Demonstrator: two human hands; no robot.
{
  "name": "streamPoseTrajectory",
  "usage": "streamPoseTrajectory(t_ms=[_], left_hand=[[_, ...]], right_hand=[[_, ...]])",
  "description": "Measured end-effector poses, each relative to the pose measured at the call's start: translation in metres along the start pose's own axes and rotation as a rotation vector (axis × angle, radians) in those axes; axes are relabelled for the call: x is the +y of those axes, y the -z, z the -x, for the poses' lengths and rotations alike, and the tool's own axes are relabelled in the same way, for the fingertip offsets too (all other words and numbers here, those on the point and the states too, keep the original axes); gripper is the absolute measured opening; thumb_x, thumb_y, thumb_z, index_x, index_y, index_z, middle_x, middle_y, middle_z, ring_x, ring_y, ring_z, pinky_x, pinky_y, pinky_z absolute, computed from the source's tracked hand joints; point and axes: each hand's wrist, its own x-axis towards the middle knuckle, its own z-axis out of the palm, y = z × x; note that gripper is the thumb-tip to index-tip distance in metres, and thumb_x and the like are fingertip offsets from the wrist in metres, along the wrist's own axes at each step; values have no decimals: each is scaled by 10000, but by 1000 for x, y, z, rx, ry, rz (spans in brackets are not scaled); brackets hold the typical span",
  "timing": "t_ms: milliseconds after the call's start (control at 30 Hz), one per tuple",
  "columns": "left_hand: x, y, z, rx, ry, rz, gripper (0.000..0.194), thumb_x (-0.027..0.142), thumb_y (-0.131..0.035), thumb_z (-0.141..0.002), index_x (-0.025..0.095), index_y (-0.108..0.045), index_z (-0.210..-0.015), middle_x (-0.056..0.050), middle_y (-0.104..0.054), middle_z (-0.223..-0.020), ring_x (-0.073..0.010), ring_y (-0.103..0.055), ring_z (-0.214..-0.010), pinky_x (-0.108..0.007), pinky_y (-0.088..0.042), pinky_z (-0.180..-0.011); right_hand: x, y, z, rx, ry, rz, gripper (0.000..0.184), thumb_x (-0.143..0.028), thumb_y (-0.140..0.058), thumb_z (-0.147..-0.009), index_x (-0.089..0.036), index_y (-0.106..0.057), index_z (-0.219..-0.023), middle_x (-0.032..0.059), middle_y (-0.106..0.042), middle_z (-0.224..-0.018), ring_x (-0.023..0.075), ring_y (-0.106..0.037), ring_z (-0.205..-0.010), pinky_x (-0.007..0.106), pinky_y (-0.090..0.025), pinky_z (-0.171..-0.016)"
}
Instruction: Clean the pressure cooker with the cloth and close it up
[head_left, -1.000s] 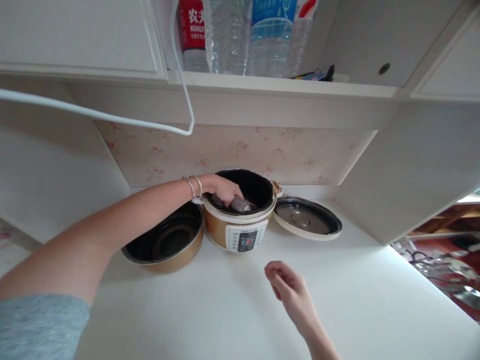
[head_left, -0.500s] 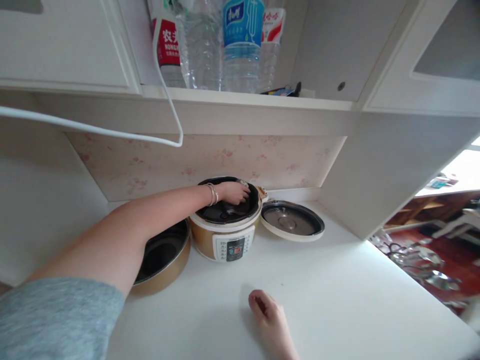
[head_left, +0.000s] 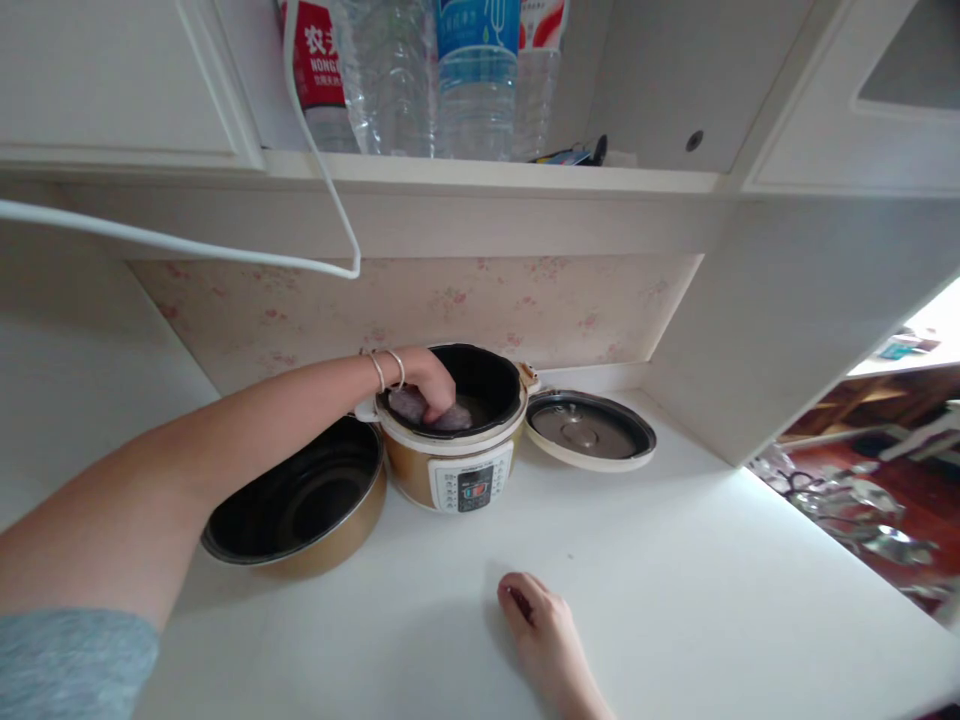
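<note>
My left hand (head_left: pixel 435 385) reaches inside the gold and white electric cooker (head_left: pixel 409 465), with its fingers closed on a greyish cloth (head_left: pixel 409 404). The cloth lies against the dark inner wall near the front left rim, and part of it is hidden under my hand. My right hand (head_left: pixel 541 625) rests on the white counter in front of the cooker, fingers curled in a loose fist with nothing visible in them. Left of the cooker stands the gold inner pot (head_left: pixel 330 545), dark inside. The cooker's round lid (head_left: pixel 581 430) is swung open to the right, its underside facing up.
A white wire (head_left: pixel 225 250) hangs across the upper left in front of the shelf. Several plastic bottles (head_left: pixel 476 95) stand in the cabinet above. A side panel (head_left: pixel 765 330) bounds the counter (head_left: pixel 660 600) on the right, with shiny metal things on a reddish floor beyond.
My left hand has moved from the cooker's right inner side to its front left, bringing the cloth along. My right hand stays on the counter. The view has shifted slightly.
</note>
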Motion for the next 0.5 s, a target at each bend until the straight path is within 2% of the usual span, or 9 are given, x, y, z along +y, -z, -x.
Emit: streamPoseTrajectory(t_ms=[67,100,133,167,233,267,333,433,500], left_hand=[[14,7,-5,-172,13,311,234,215,-779,-532,174,-721,-756,-41,-680,-631,-212,-631,-594,-295,-525,-594],[20,9,-10,-201,16,525,221,240,-741,-612,166,-712,-818,-47,-687,-673,-197,-628,-593,-287,-527,-582],[26,9,-17,-179,38,754,189,241,-684,-690,147,-694,-855,-55,-685,-694,-180,-622,-585,-280,-527,-574],[30,10,-25,-103,74,955,155,219,-621,-753,126,-672,-866,-59,-674,-689,-163,-611,-568,-270,-528,-570],[35,9,-44,126,167,1179,133,141,-504,-823,102,-624,-863,-38,-628,-623,-126,-578,-518,-246,-525,-569],[36,9,-53,215,211,1224,143,106,-464,-835,98,-602,-870,-21,-599,-589,-114,-562,-496,-240,-524,-571],[36,7,-64,298,258,1238,158,71,-432,-839,99,-572,-906,6,-561,-555,-107,-548,-476,-240,-524,-573],[41,-1,-64,311,252,1220,147,60,-495,-789,99,-577,-905,0,-580,-574,-125,-572,-500,-253,-521,-572],[46,-8,-51,252,162,1132,157,47,-552,-719,95,-611,-856,-30,-626,-621,-146,-604,-546,-255,-516,-577]], right_hand=[[0,0,0,8,-4,-8,236,-332,-433,-912,-217,-616,-820,8,-621,-751,139,-543,-659,216,-371,-613],[0,0,0,13,-8,-13,235,-331,-433,-913,-217,-615,-819,6,-619,-748,137,-542,-660,214,-370,-611],[0,0,0,18,-9,-17,233,-330,-433,-915,-216,-613,-820,5,-616,-748,136,-541,-661,213,-368,-610],[1,0,1,22,-8,-17,231,-327,-433,-915,-216,-612,-819,4,-614,-747,135,-539,-661,212,-366,-610],[1,1,1,25,0,-10,220,-312,-437,-912,-214,-609,-817,1,-611,-743,133,-535,-654,213,-362,-607],[1,1,2,24,5,-5,211,-303,-441,-910,-214,-608,-817,0,-610,-741,132,-533,-650,214,-361,-606],[2,2,3,28,10,1,197,-291,-448,-904,-213,-608,-820,-1,-609,-735,131,-532,-646,214,-361,-607],[2,2,4,41,8,0,191,-282,-448,-904,-214,-610,-831,-2,-612,-740,130,-537,-650,210,-365,-611],[1,1,4,42,16,13,192,-271,-442,-904,-215,-611,-833,-1,-616,-754,129,-545,-662,209,-368,-621]])
